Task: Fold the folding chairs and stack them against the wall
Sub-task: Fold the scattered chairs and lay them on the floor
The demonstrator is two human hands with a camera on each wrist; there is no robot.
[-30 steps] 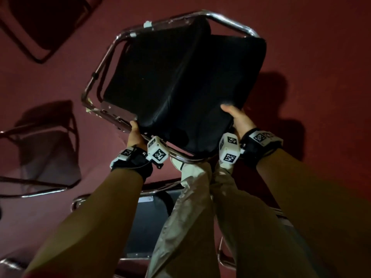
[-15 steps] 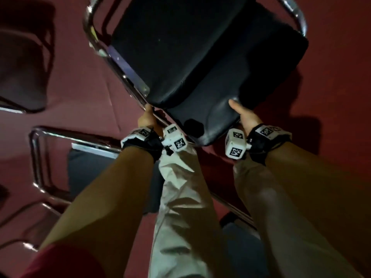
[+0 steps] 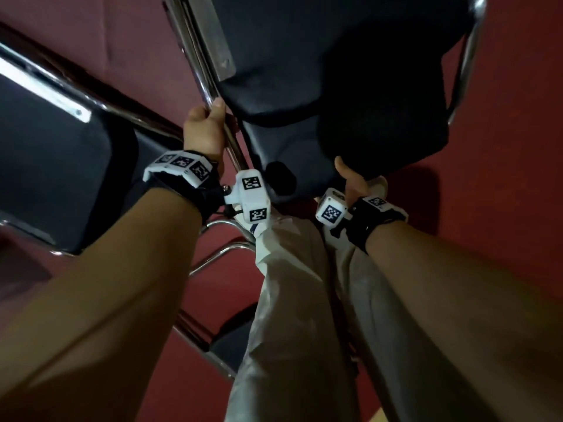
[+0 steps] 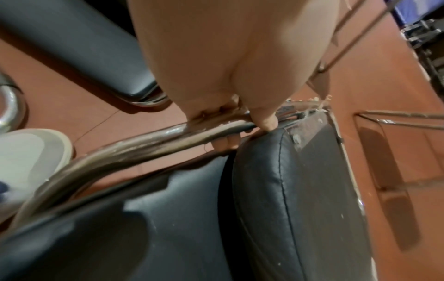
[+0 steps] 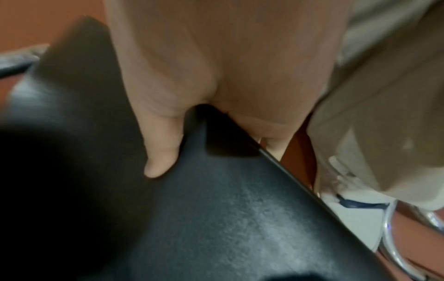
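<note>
dark red floor [image 3: 502, 147] spreads under everything, dim and shadowed. at the far left another folding chair [image 3: 54, 166] sits with its black padded seat and a bright chrome tube running across it, close beside my left arm and apart from the one i carry. my left hand [image 3: 202, 132] has its fingers wrapped right round the chrome side tube [image 3: 210, 86] of the folded chair [image 3: 350, 71], thumb lying along the metal; from the left wrist view my fingers [image 4: 225, 141] curl under the tube just where the black cushion's corner meets it, and my thumb tip touches that corner. the chair hangs tilted in front of me above the floor, seat and backrest pads pressed close together, its frame reaching up out of the top of the head view. between my arms my pale trousers [image 3: 298, 300] run down to a white shoe [image 4: 28, 157] standing on the floor by a curved chrome leg. my right hand [image 3: 353, 181] grips the lower edge of the black seat pad [image 5: 228, 218], thumb [image 5: 161, 152] flat on the upper face and the other fingers tucked beneath the edge, mostly hidden. on the right the chair's other chrome tube [image 3: 466, 56] curves down beside the pad.
</note>
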